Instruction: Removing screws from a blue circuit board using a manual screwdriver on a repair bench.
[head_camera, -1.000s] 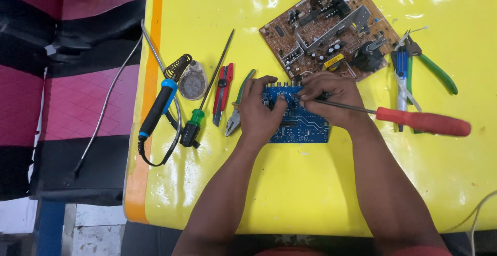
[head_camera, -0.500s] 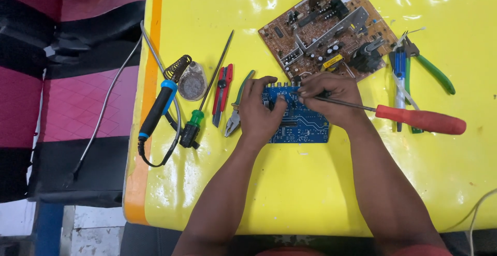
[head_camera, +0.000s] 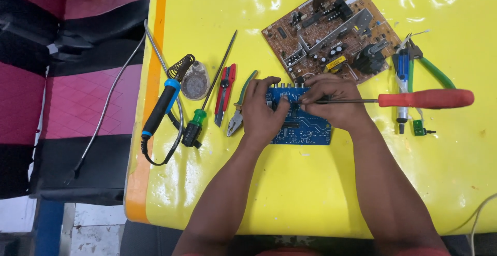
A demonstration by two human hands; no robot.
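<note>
Left hand (head_camera: 261, 112): fingers spread and pressed down on the left part of the blue circuit board (head_camera: 303, 126), pinning it flat to the yellow bench (head_camera: 310, 194); nothing gripped. Right hand (head_camera: 331, 103): fingers closed around the metal shaft of the red-handled screwdriver (head_camera: 424, 99), tip meeting the board's upper edge between both hands. The board lies mid-bench, just below the brown circuit board (head_camera: 331, 33). Both hands hide the board's upper half; the tip's contact point cannot be made out.
</note>
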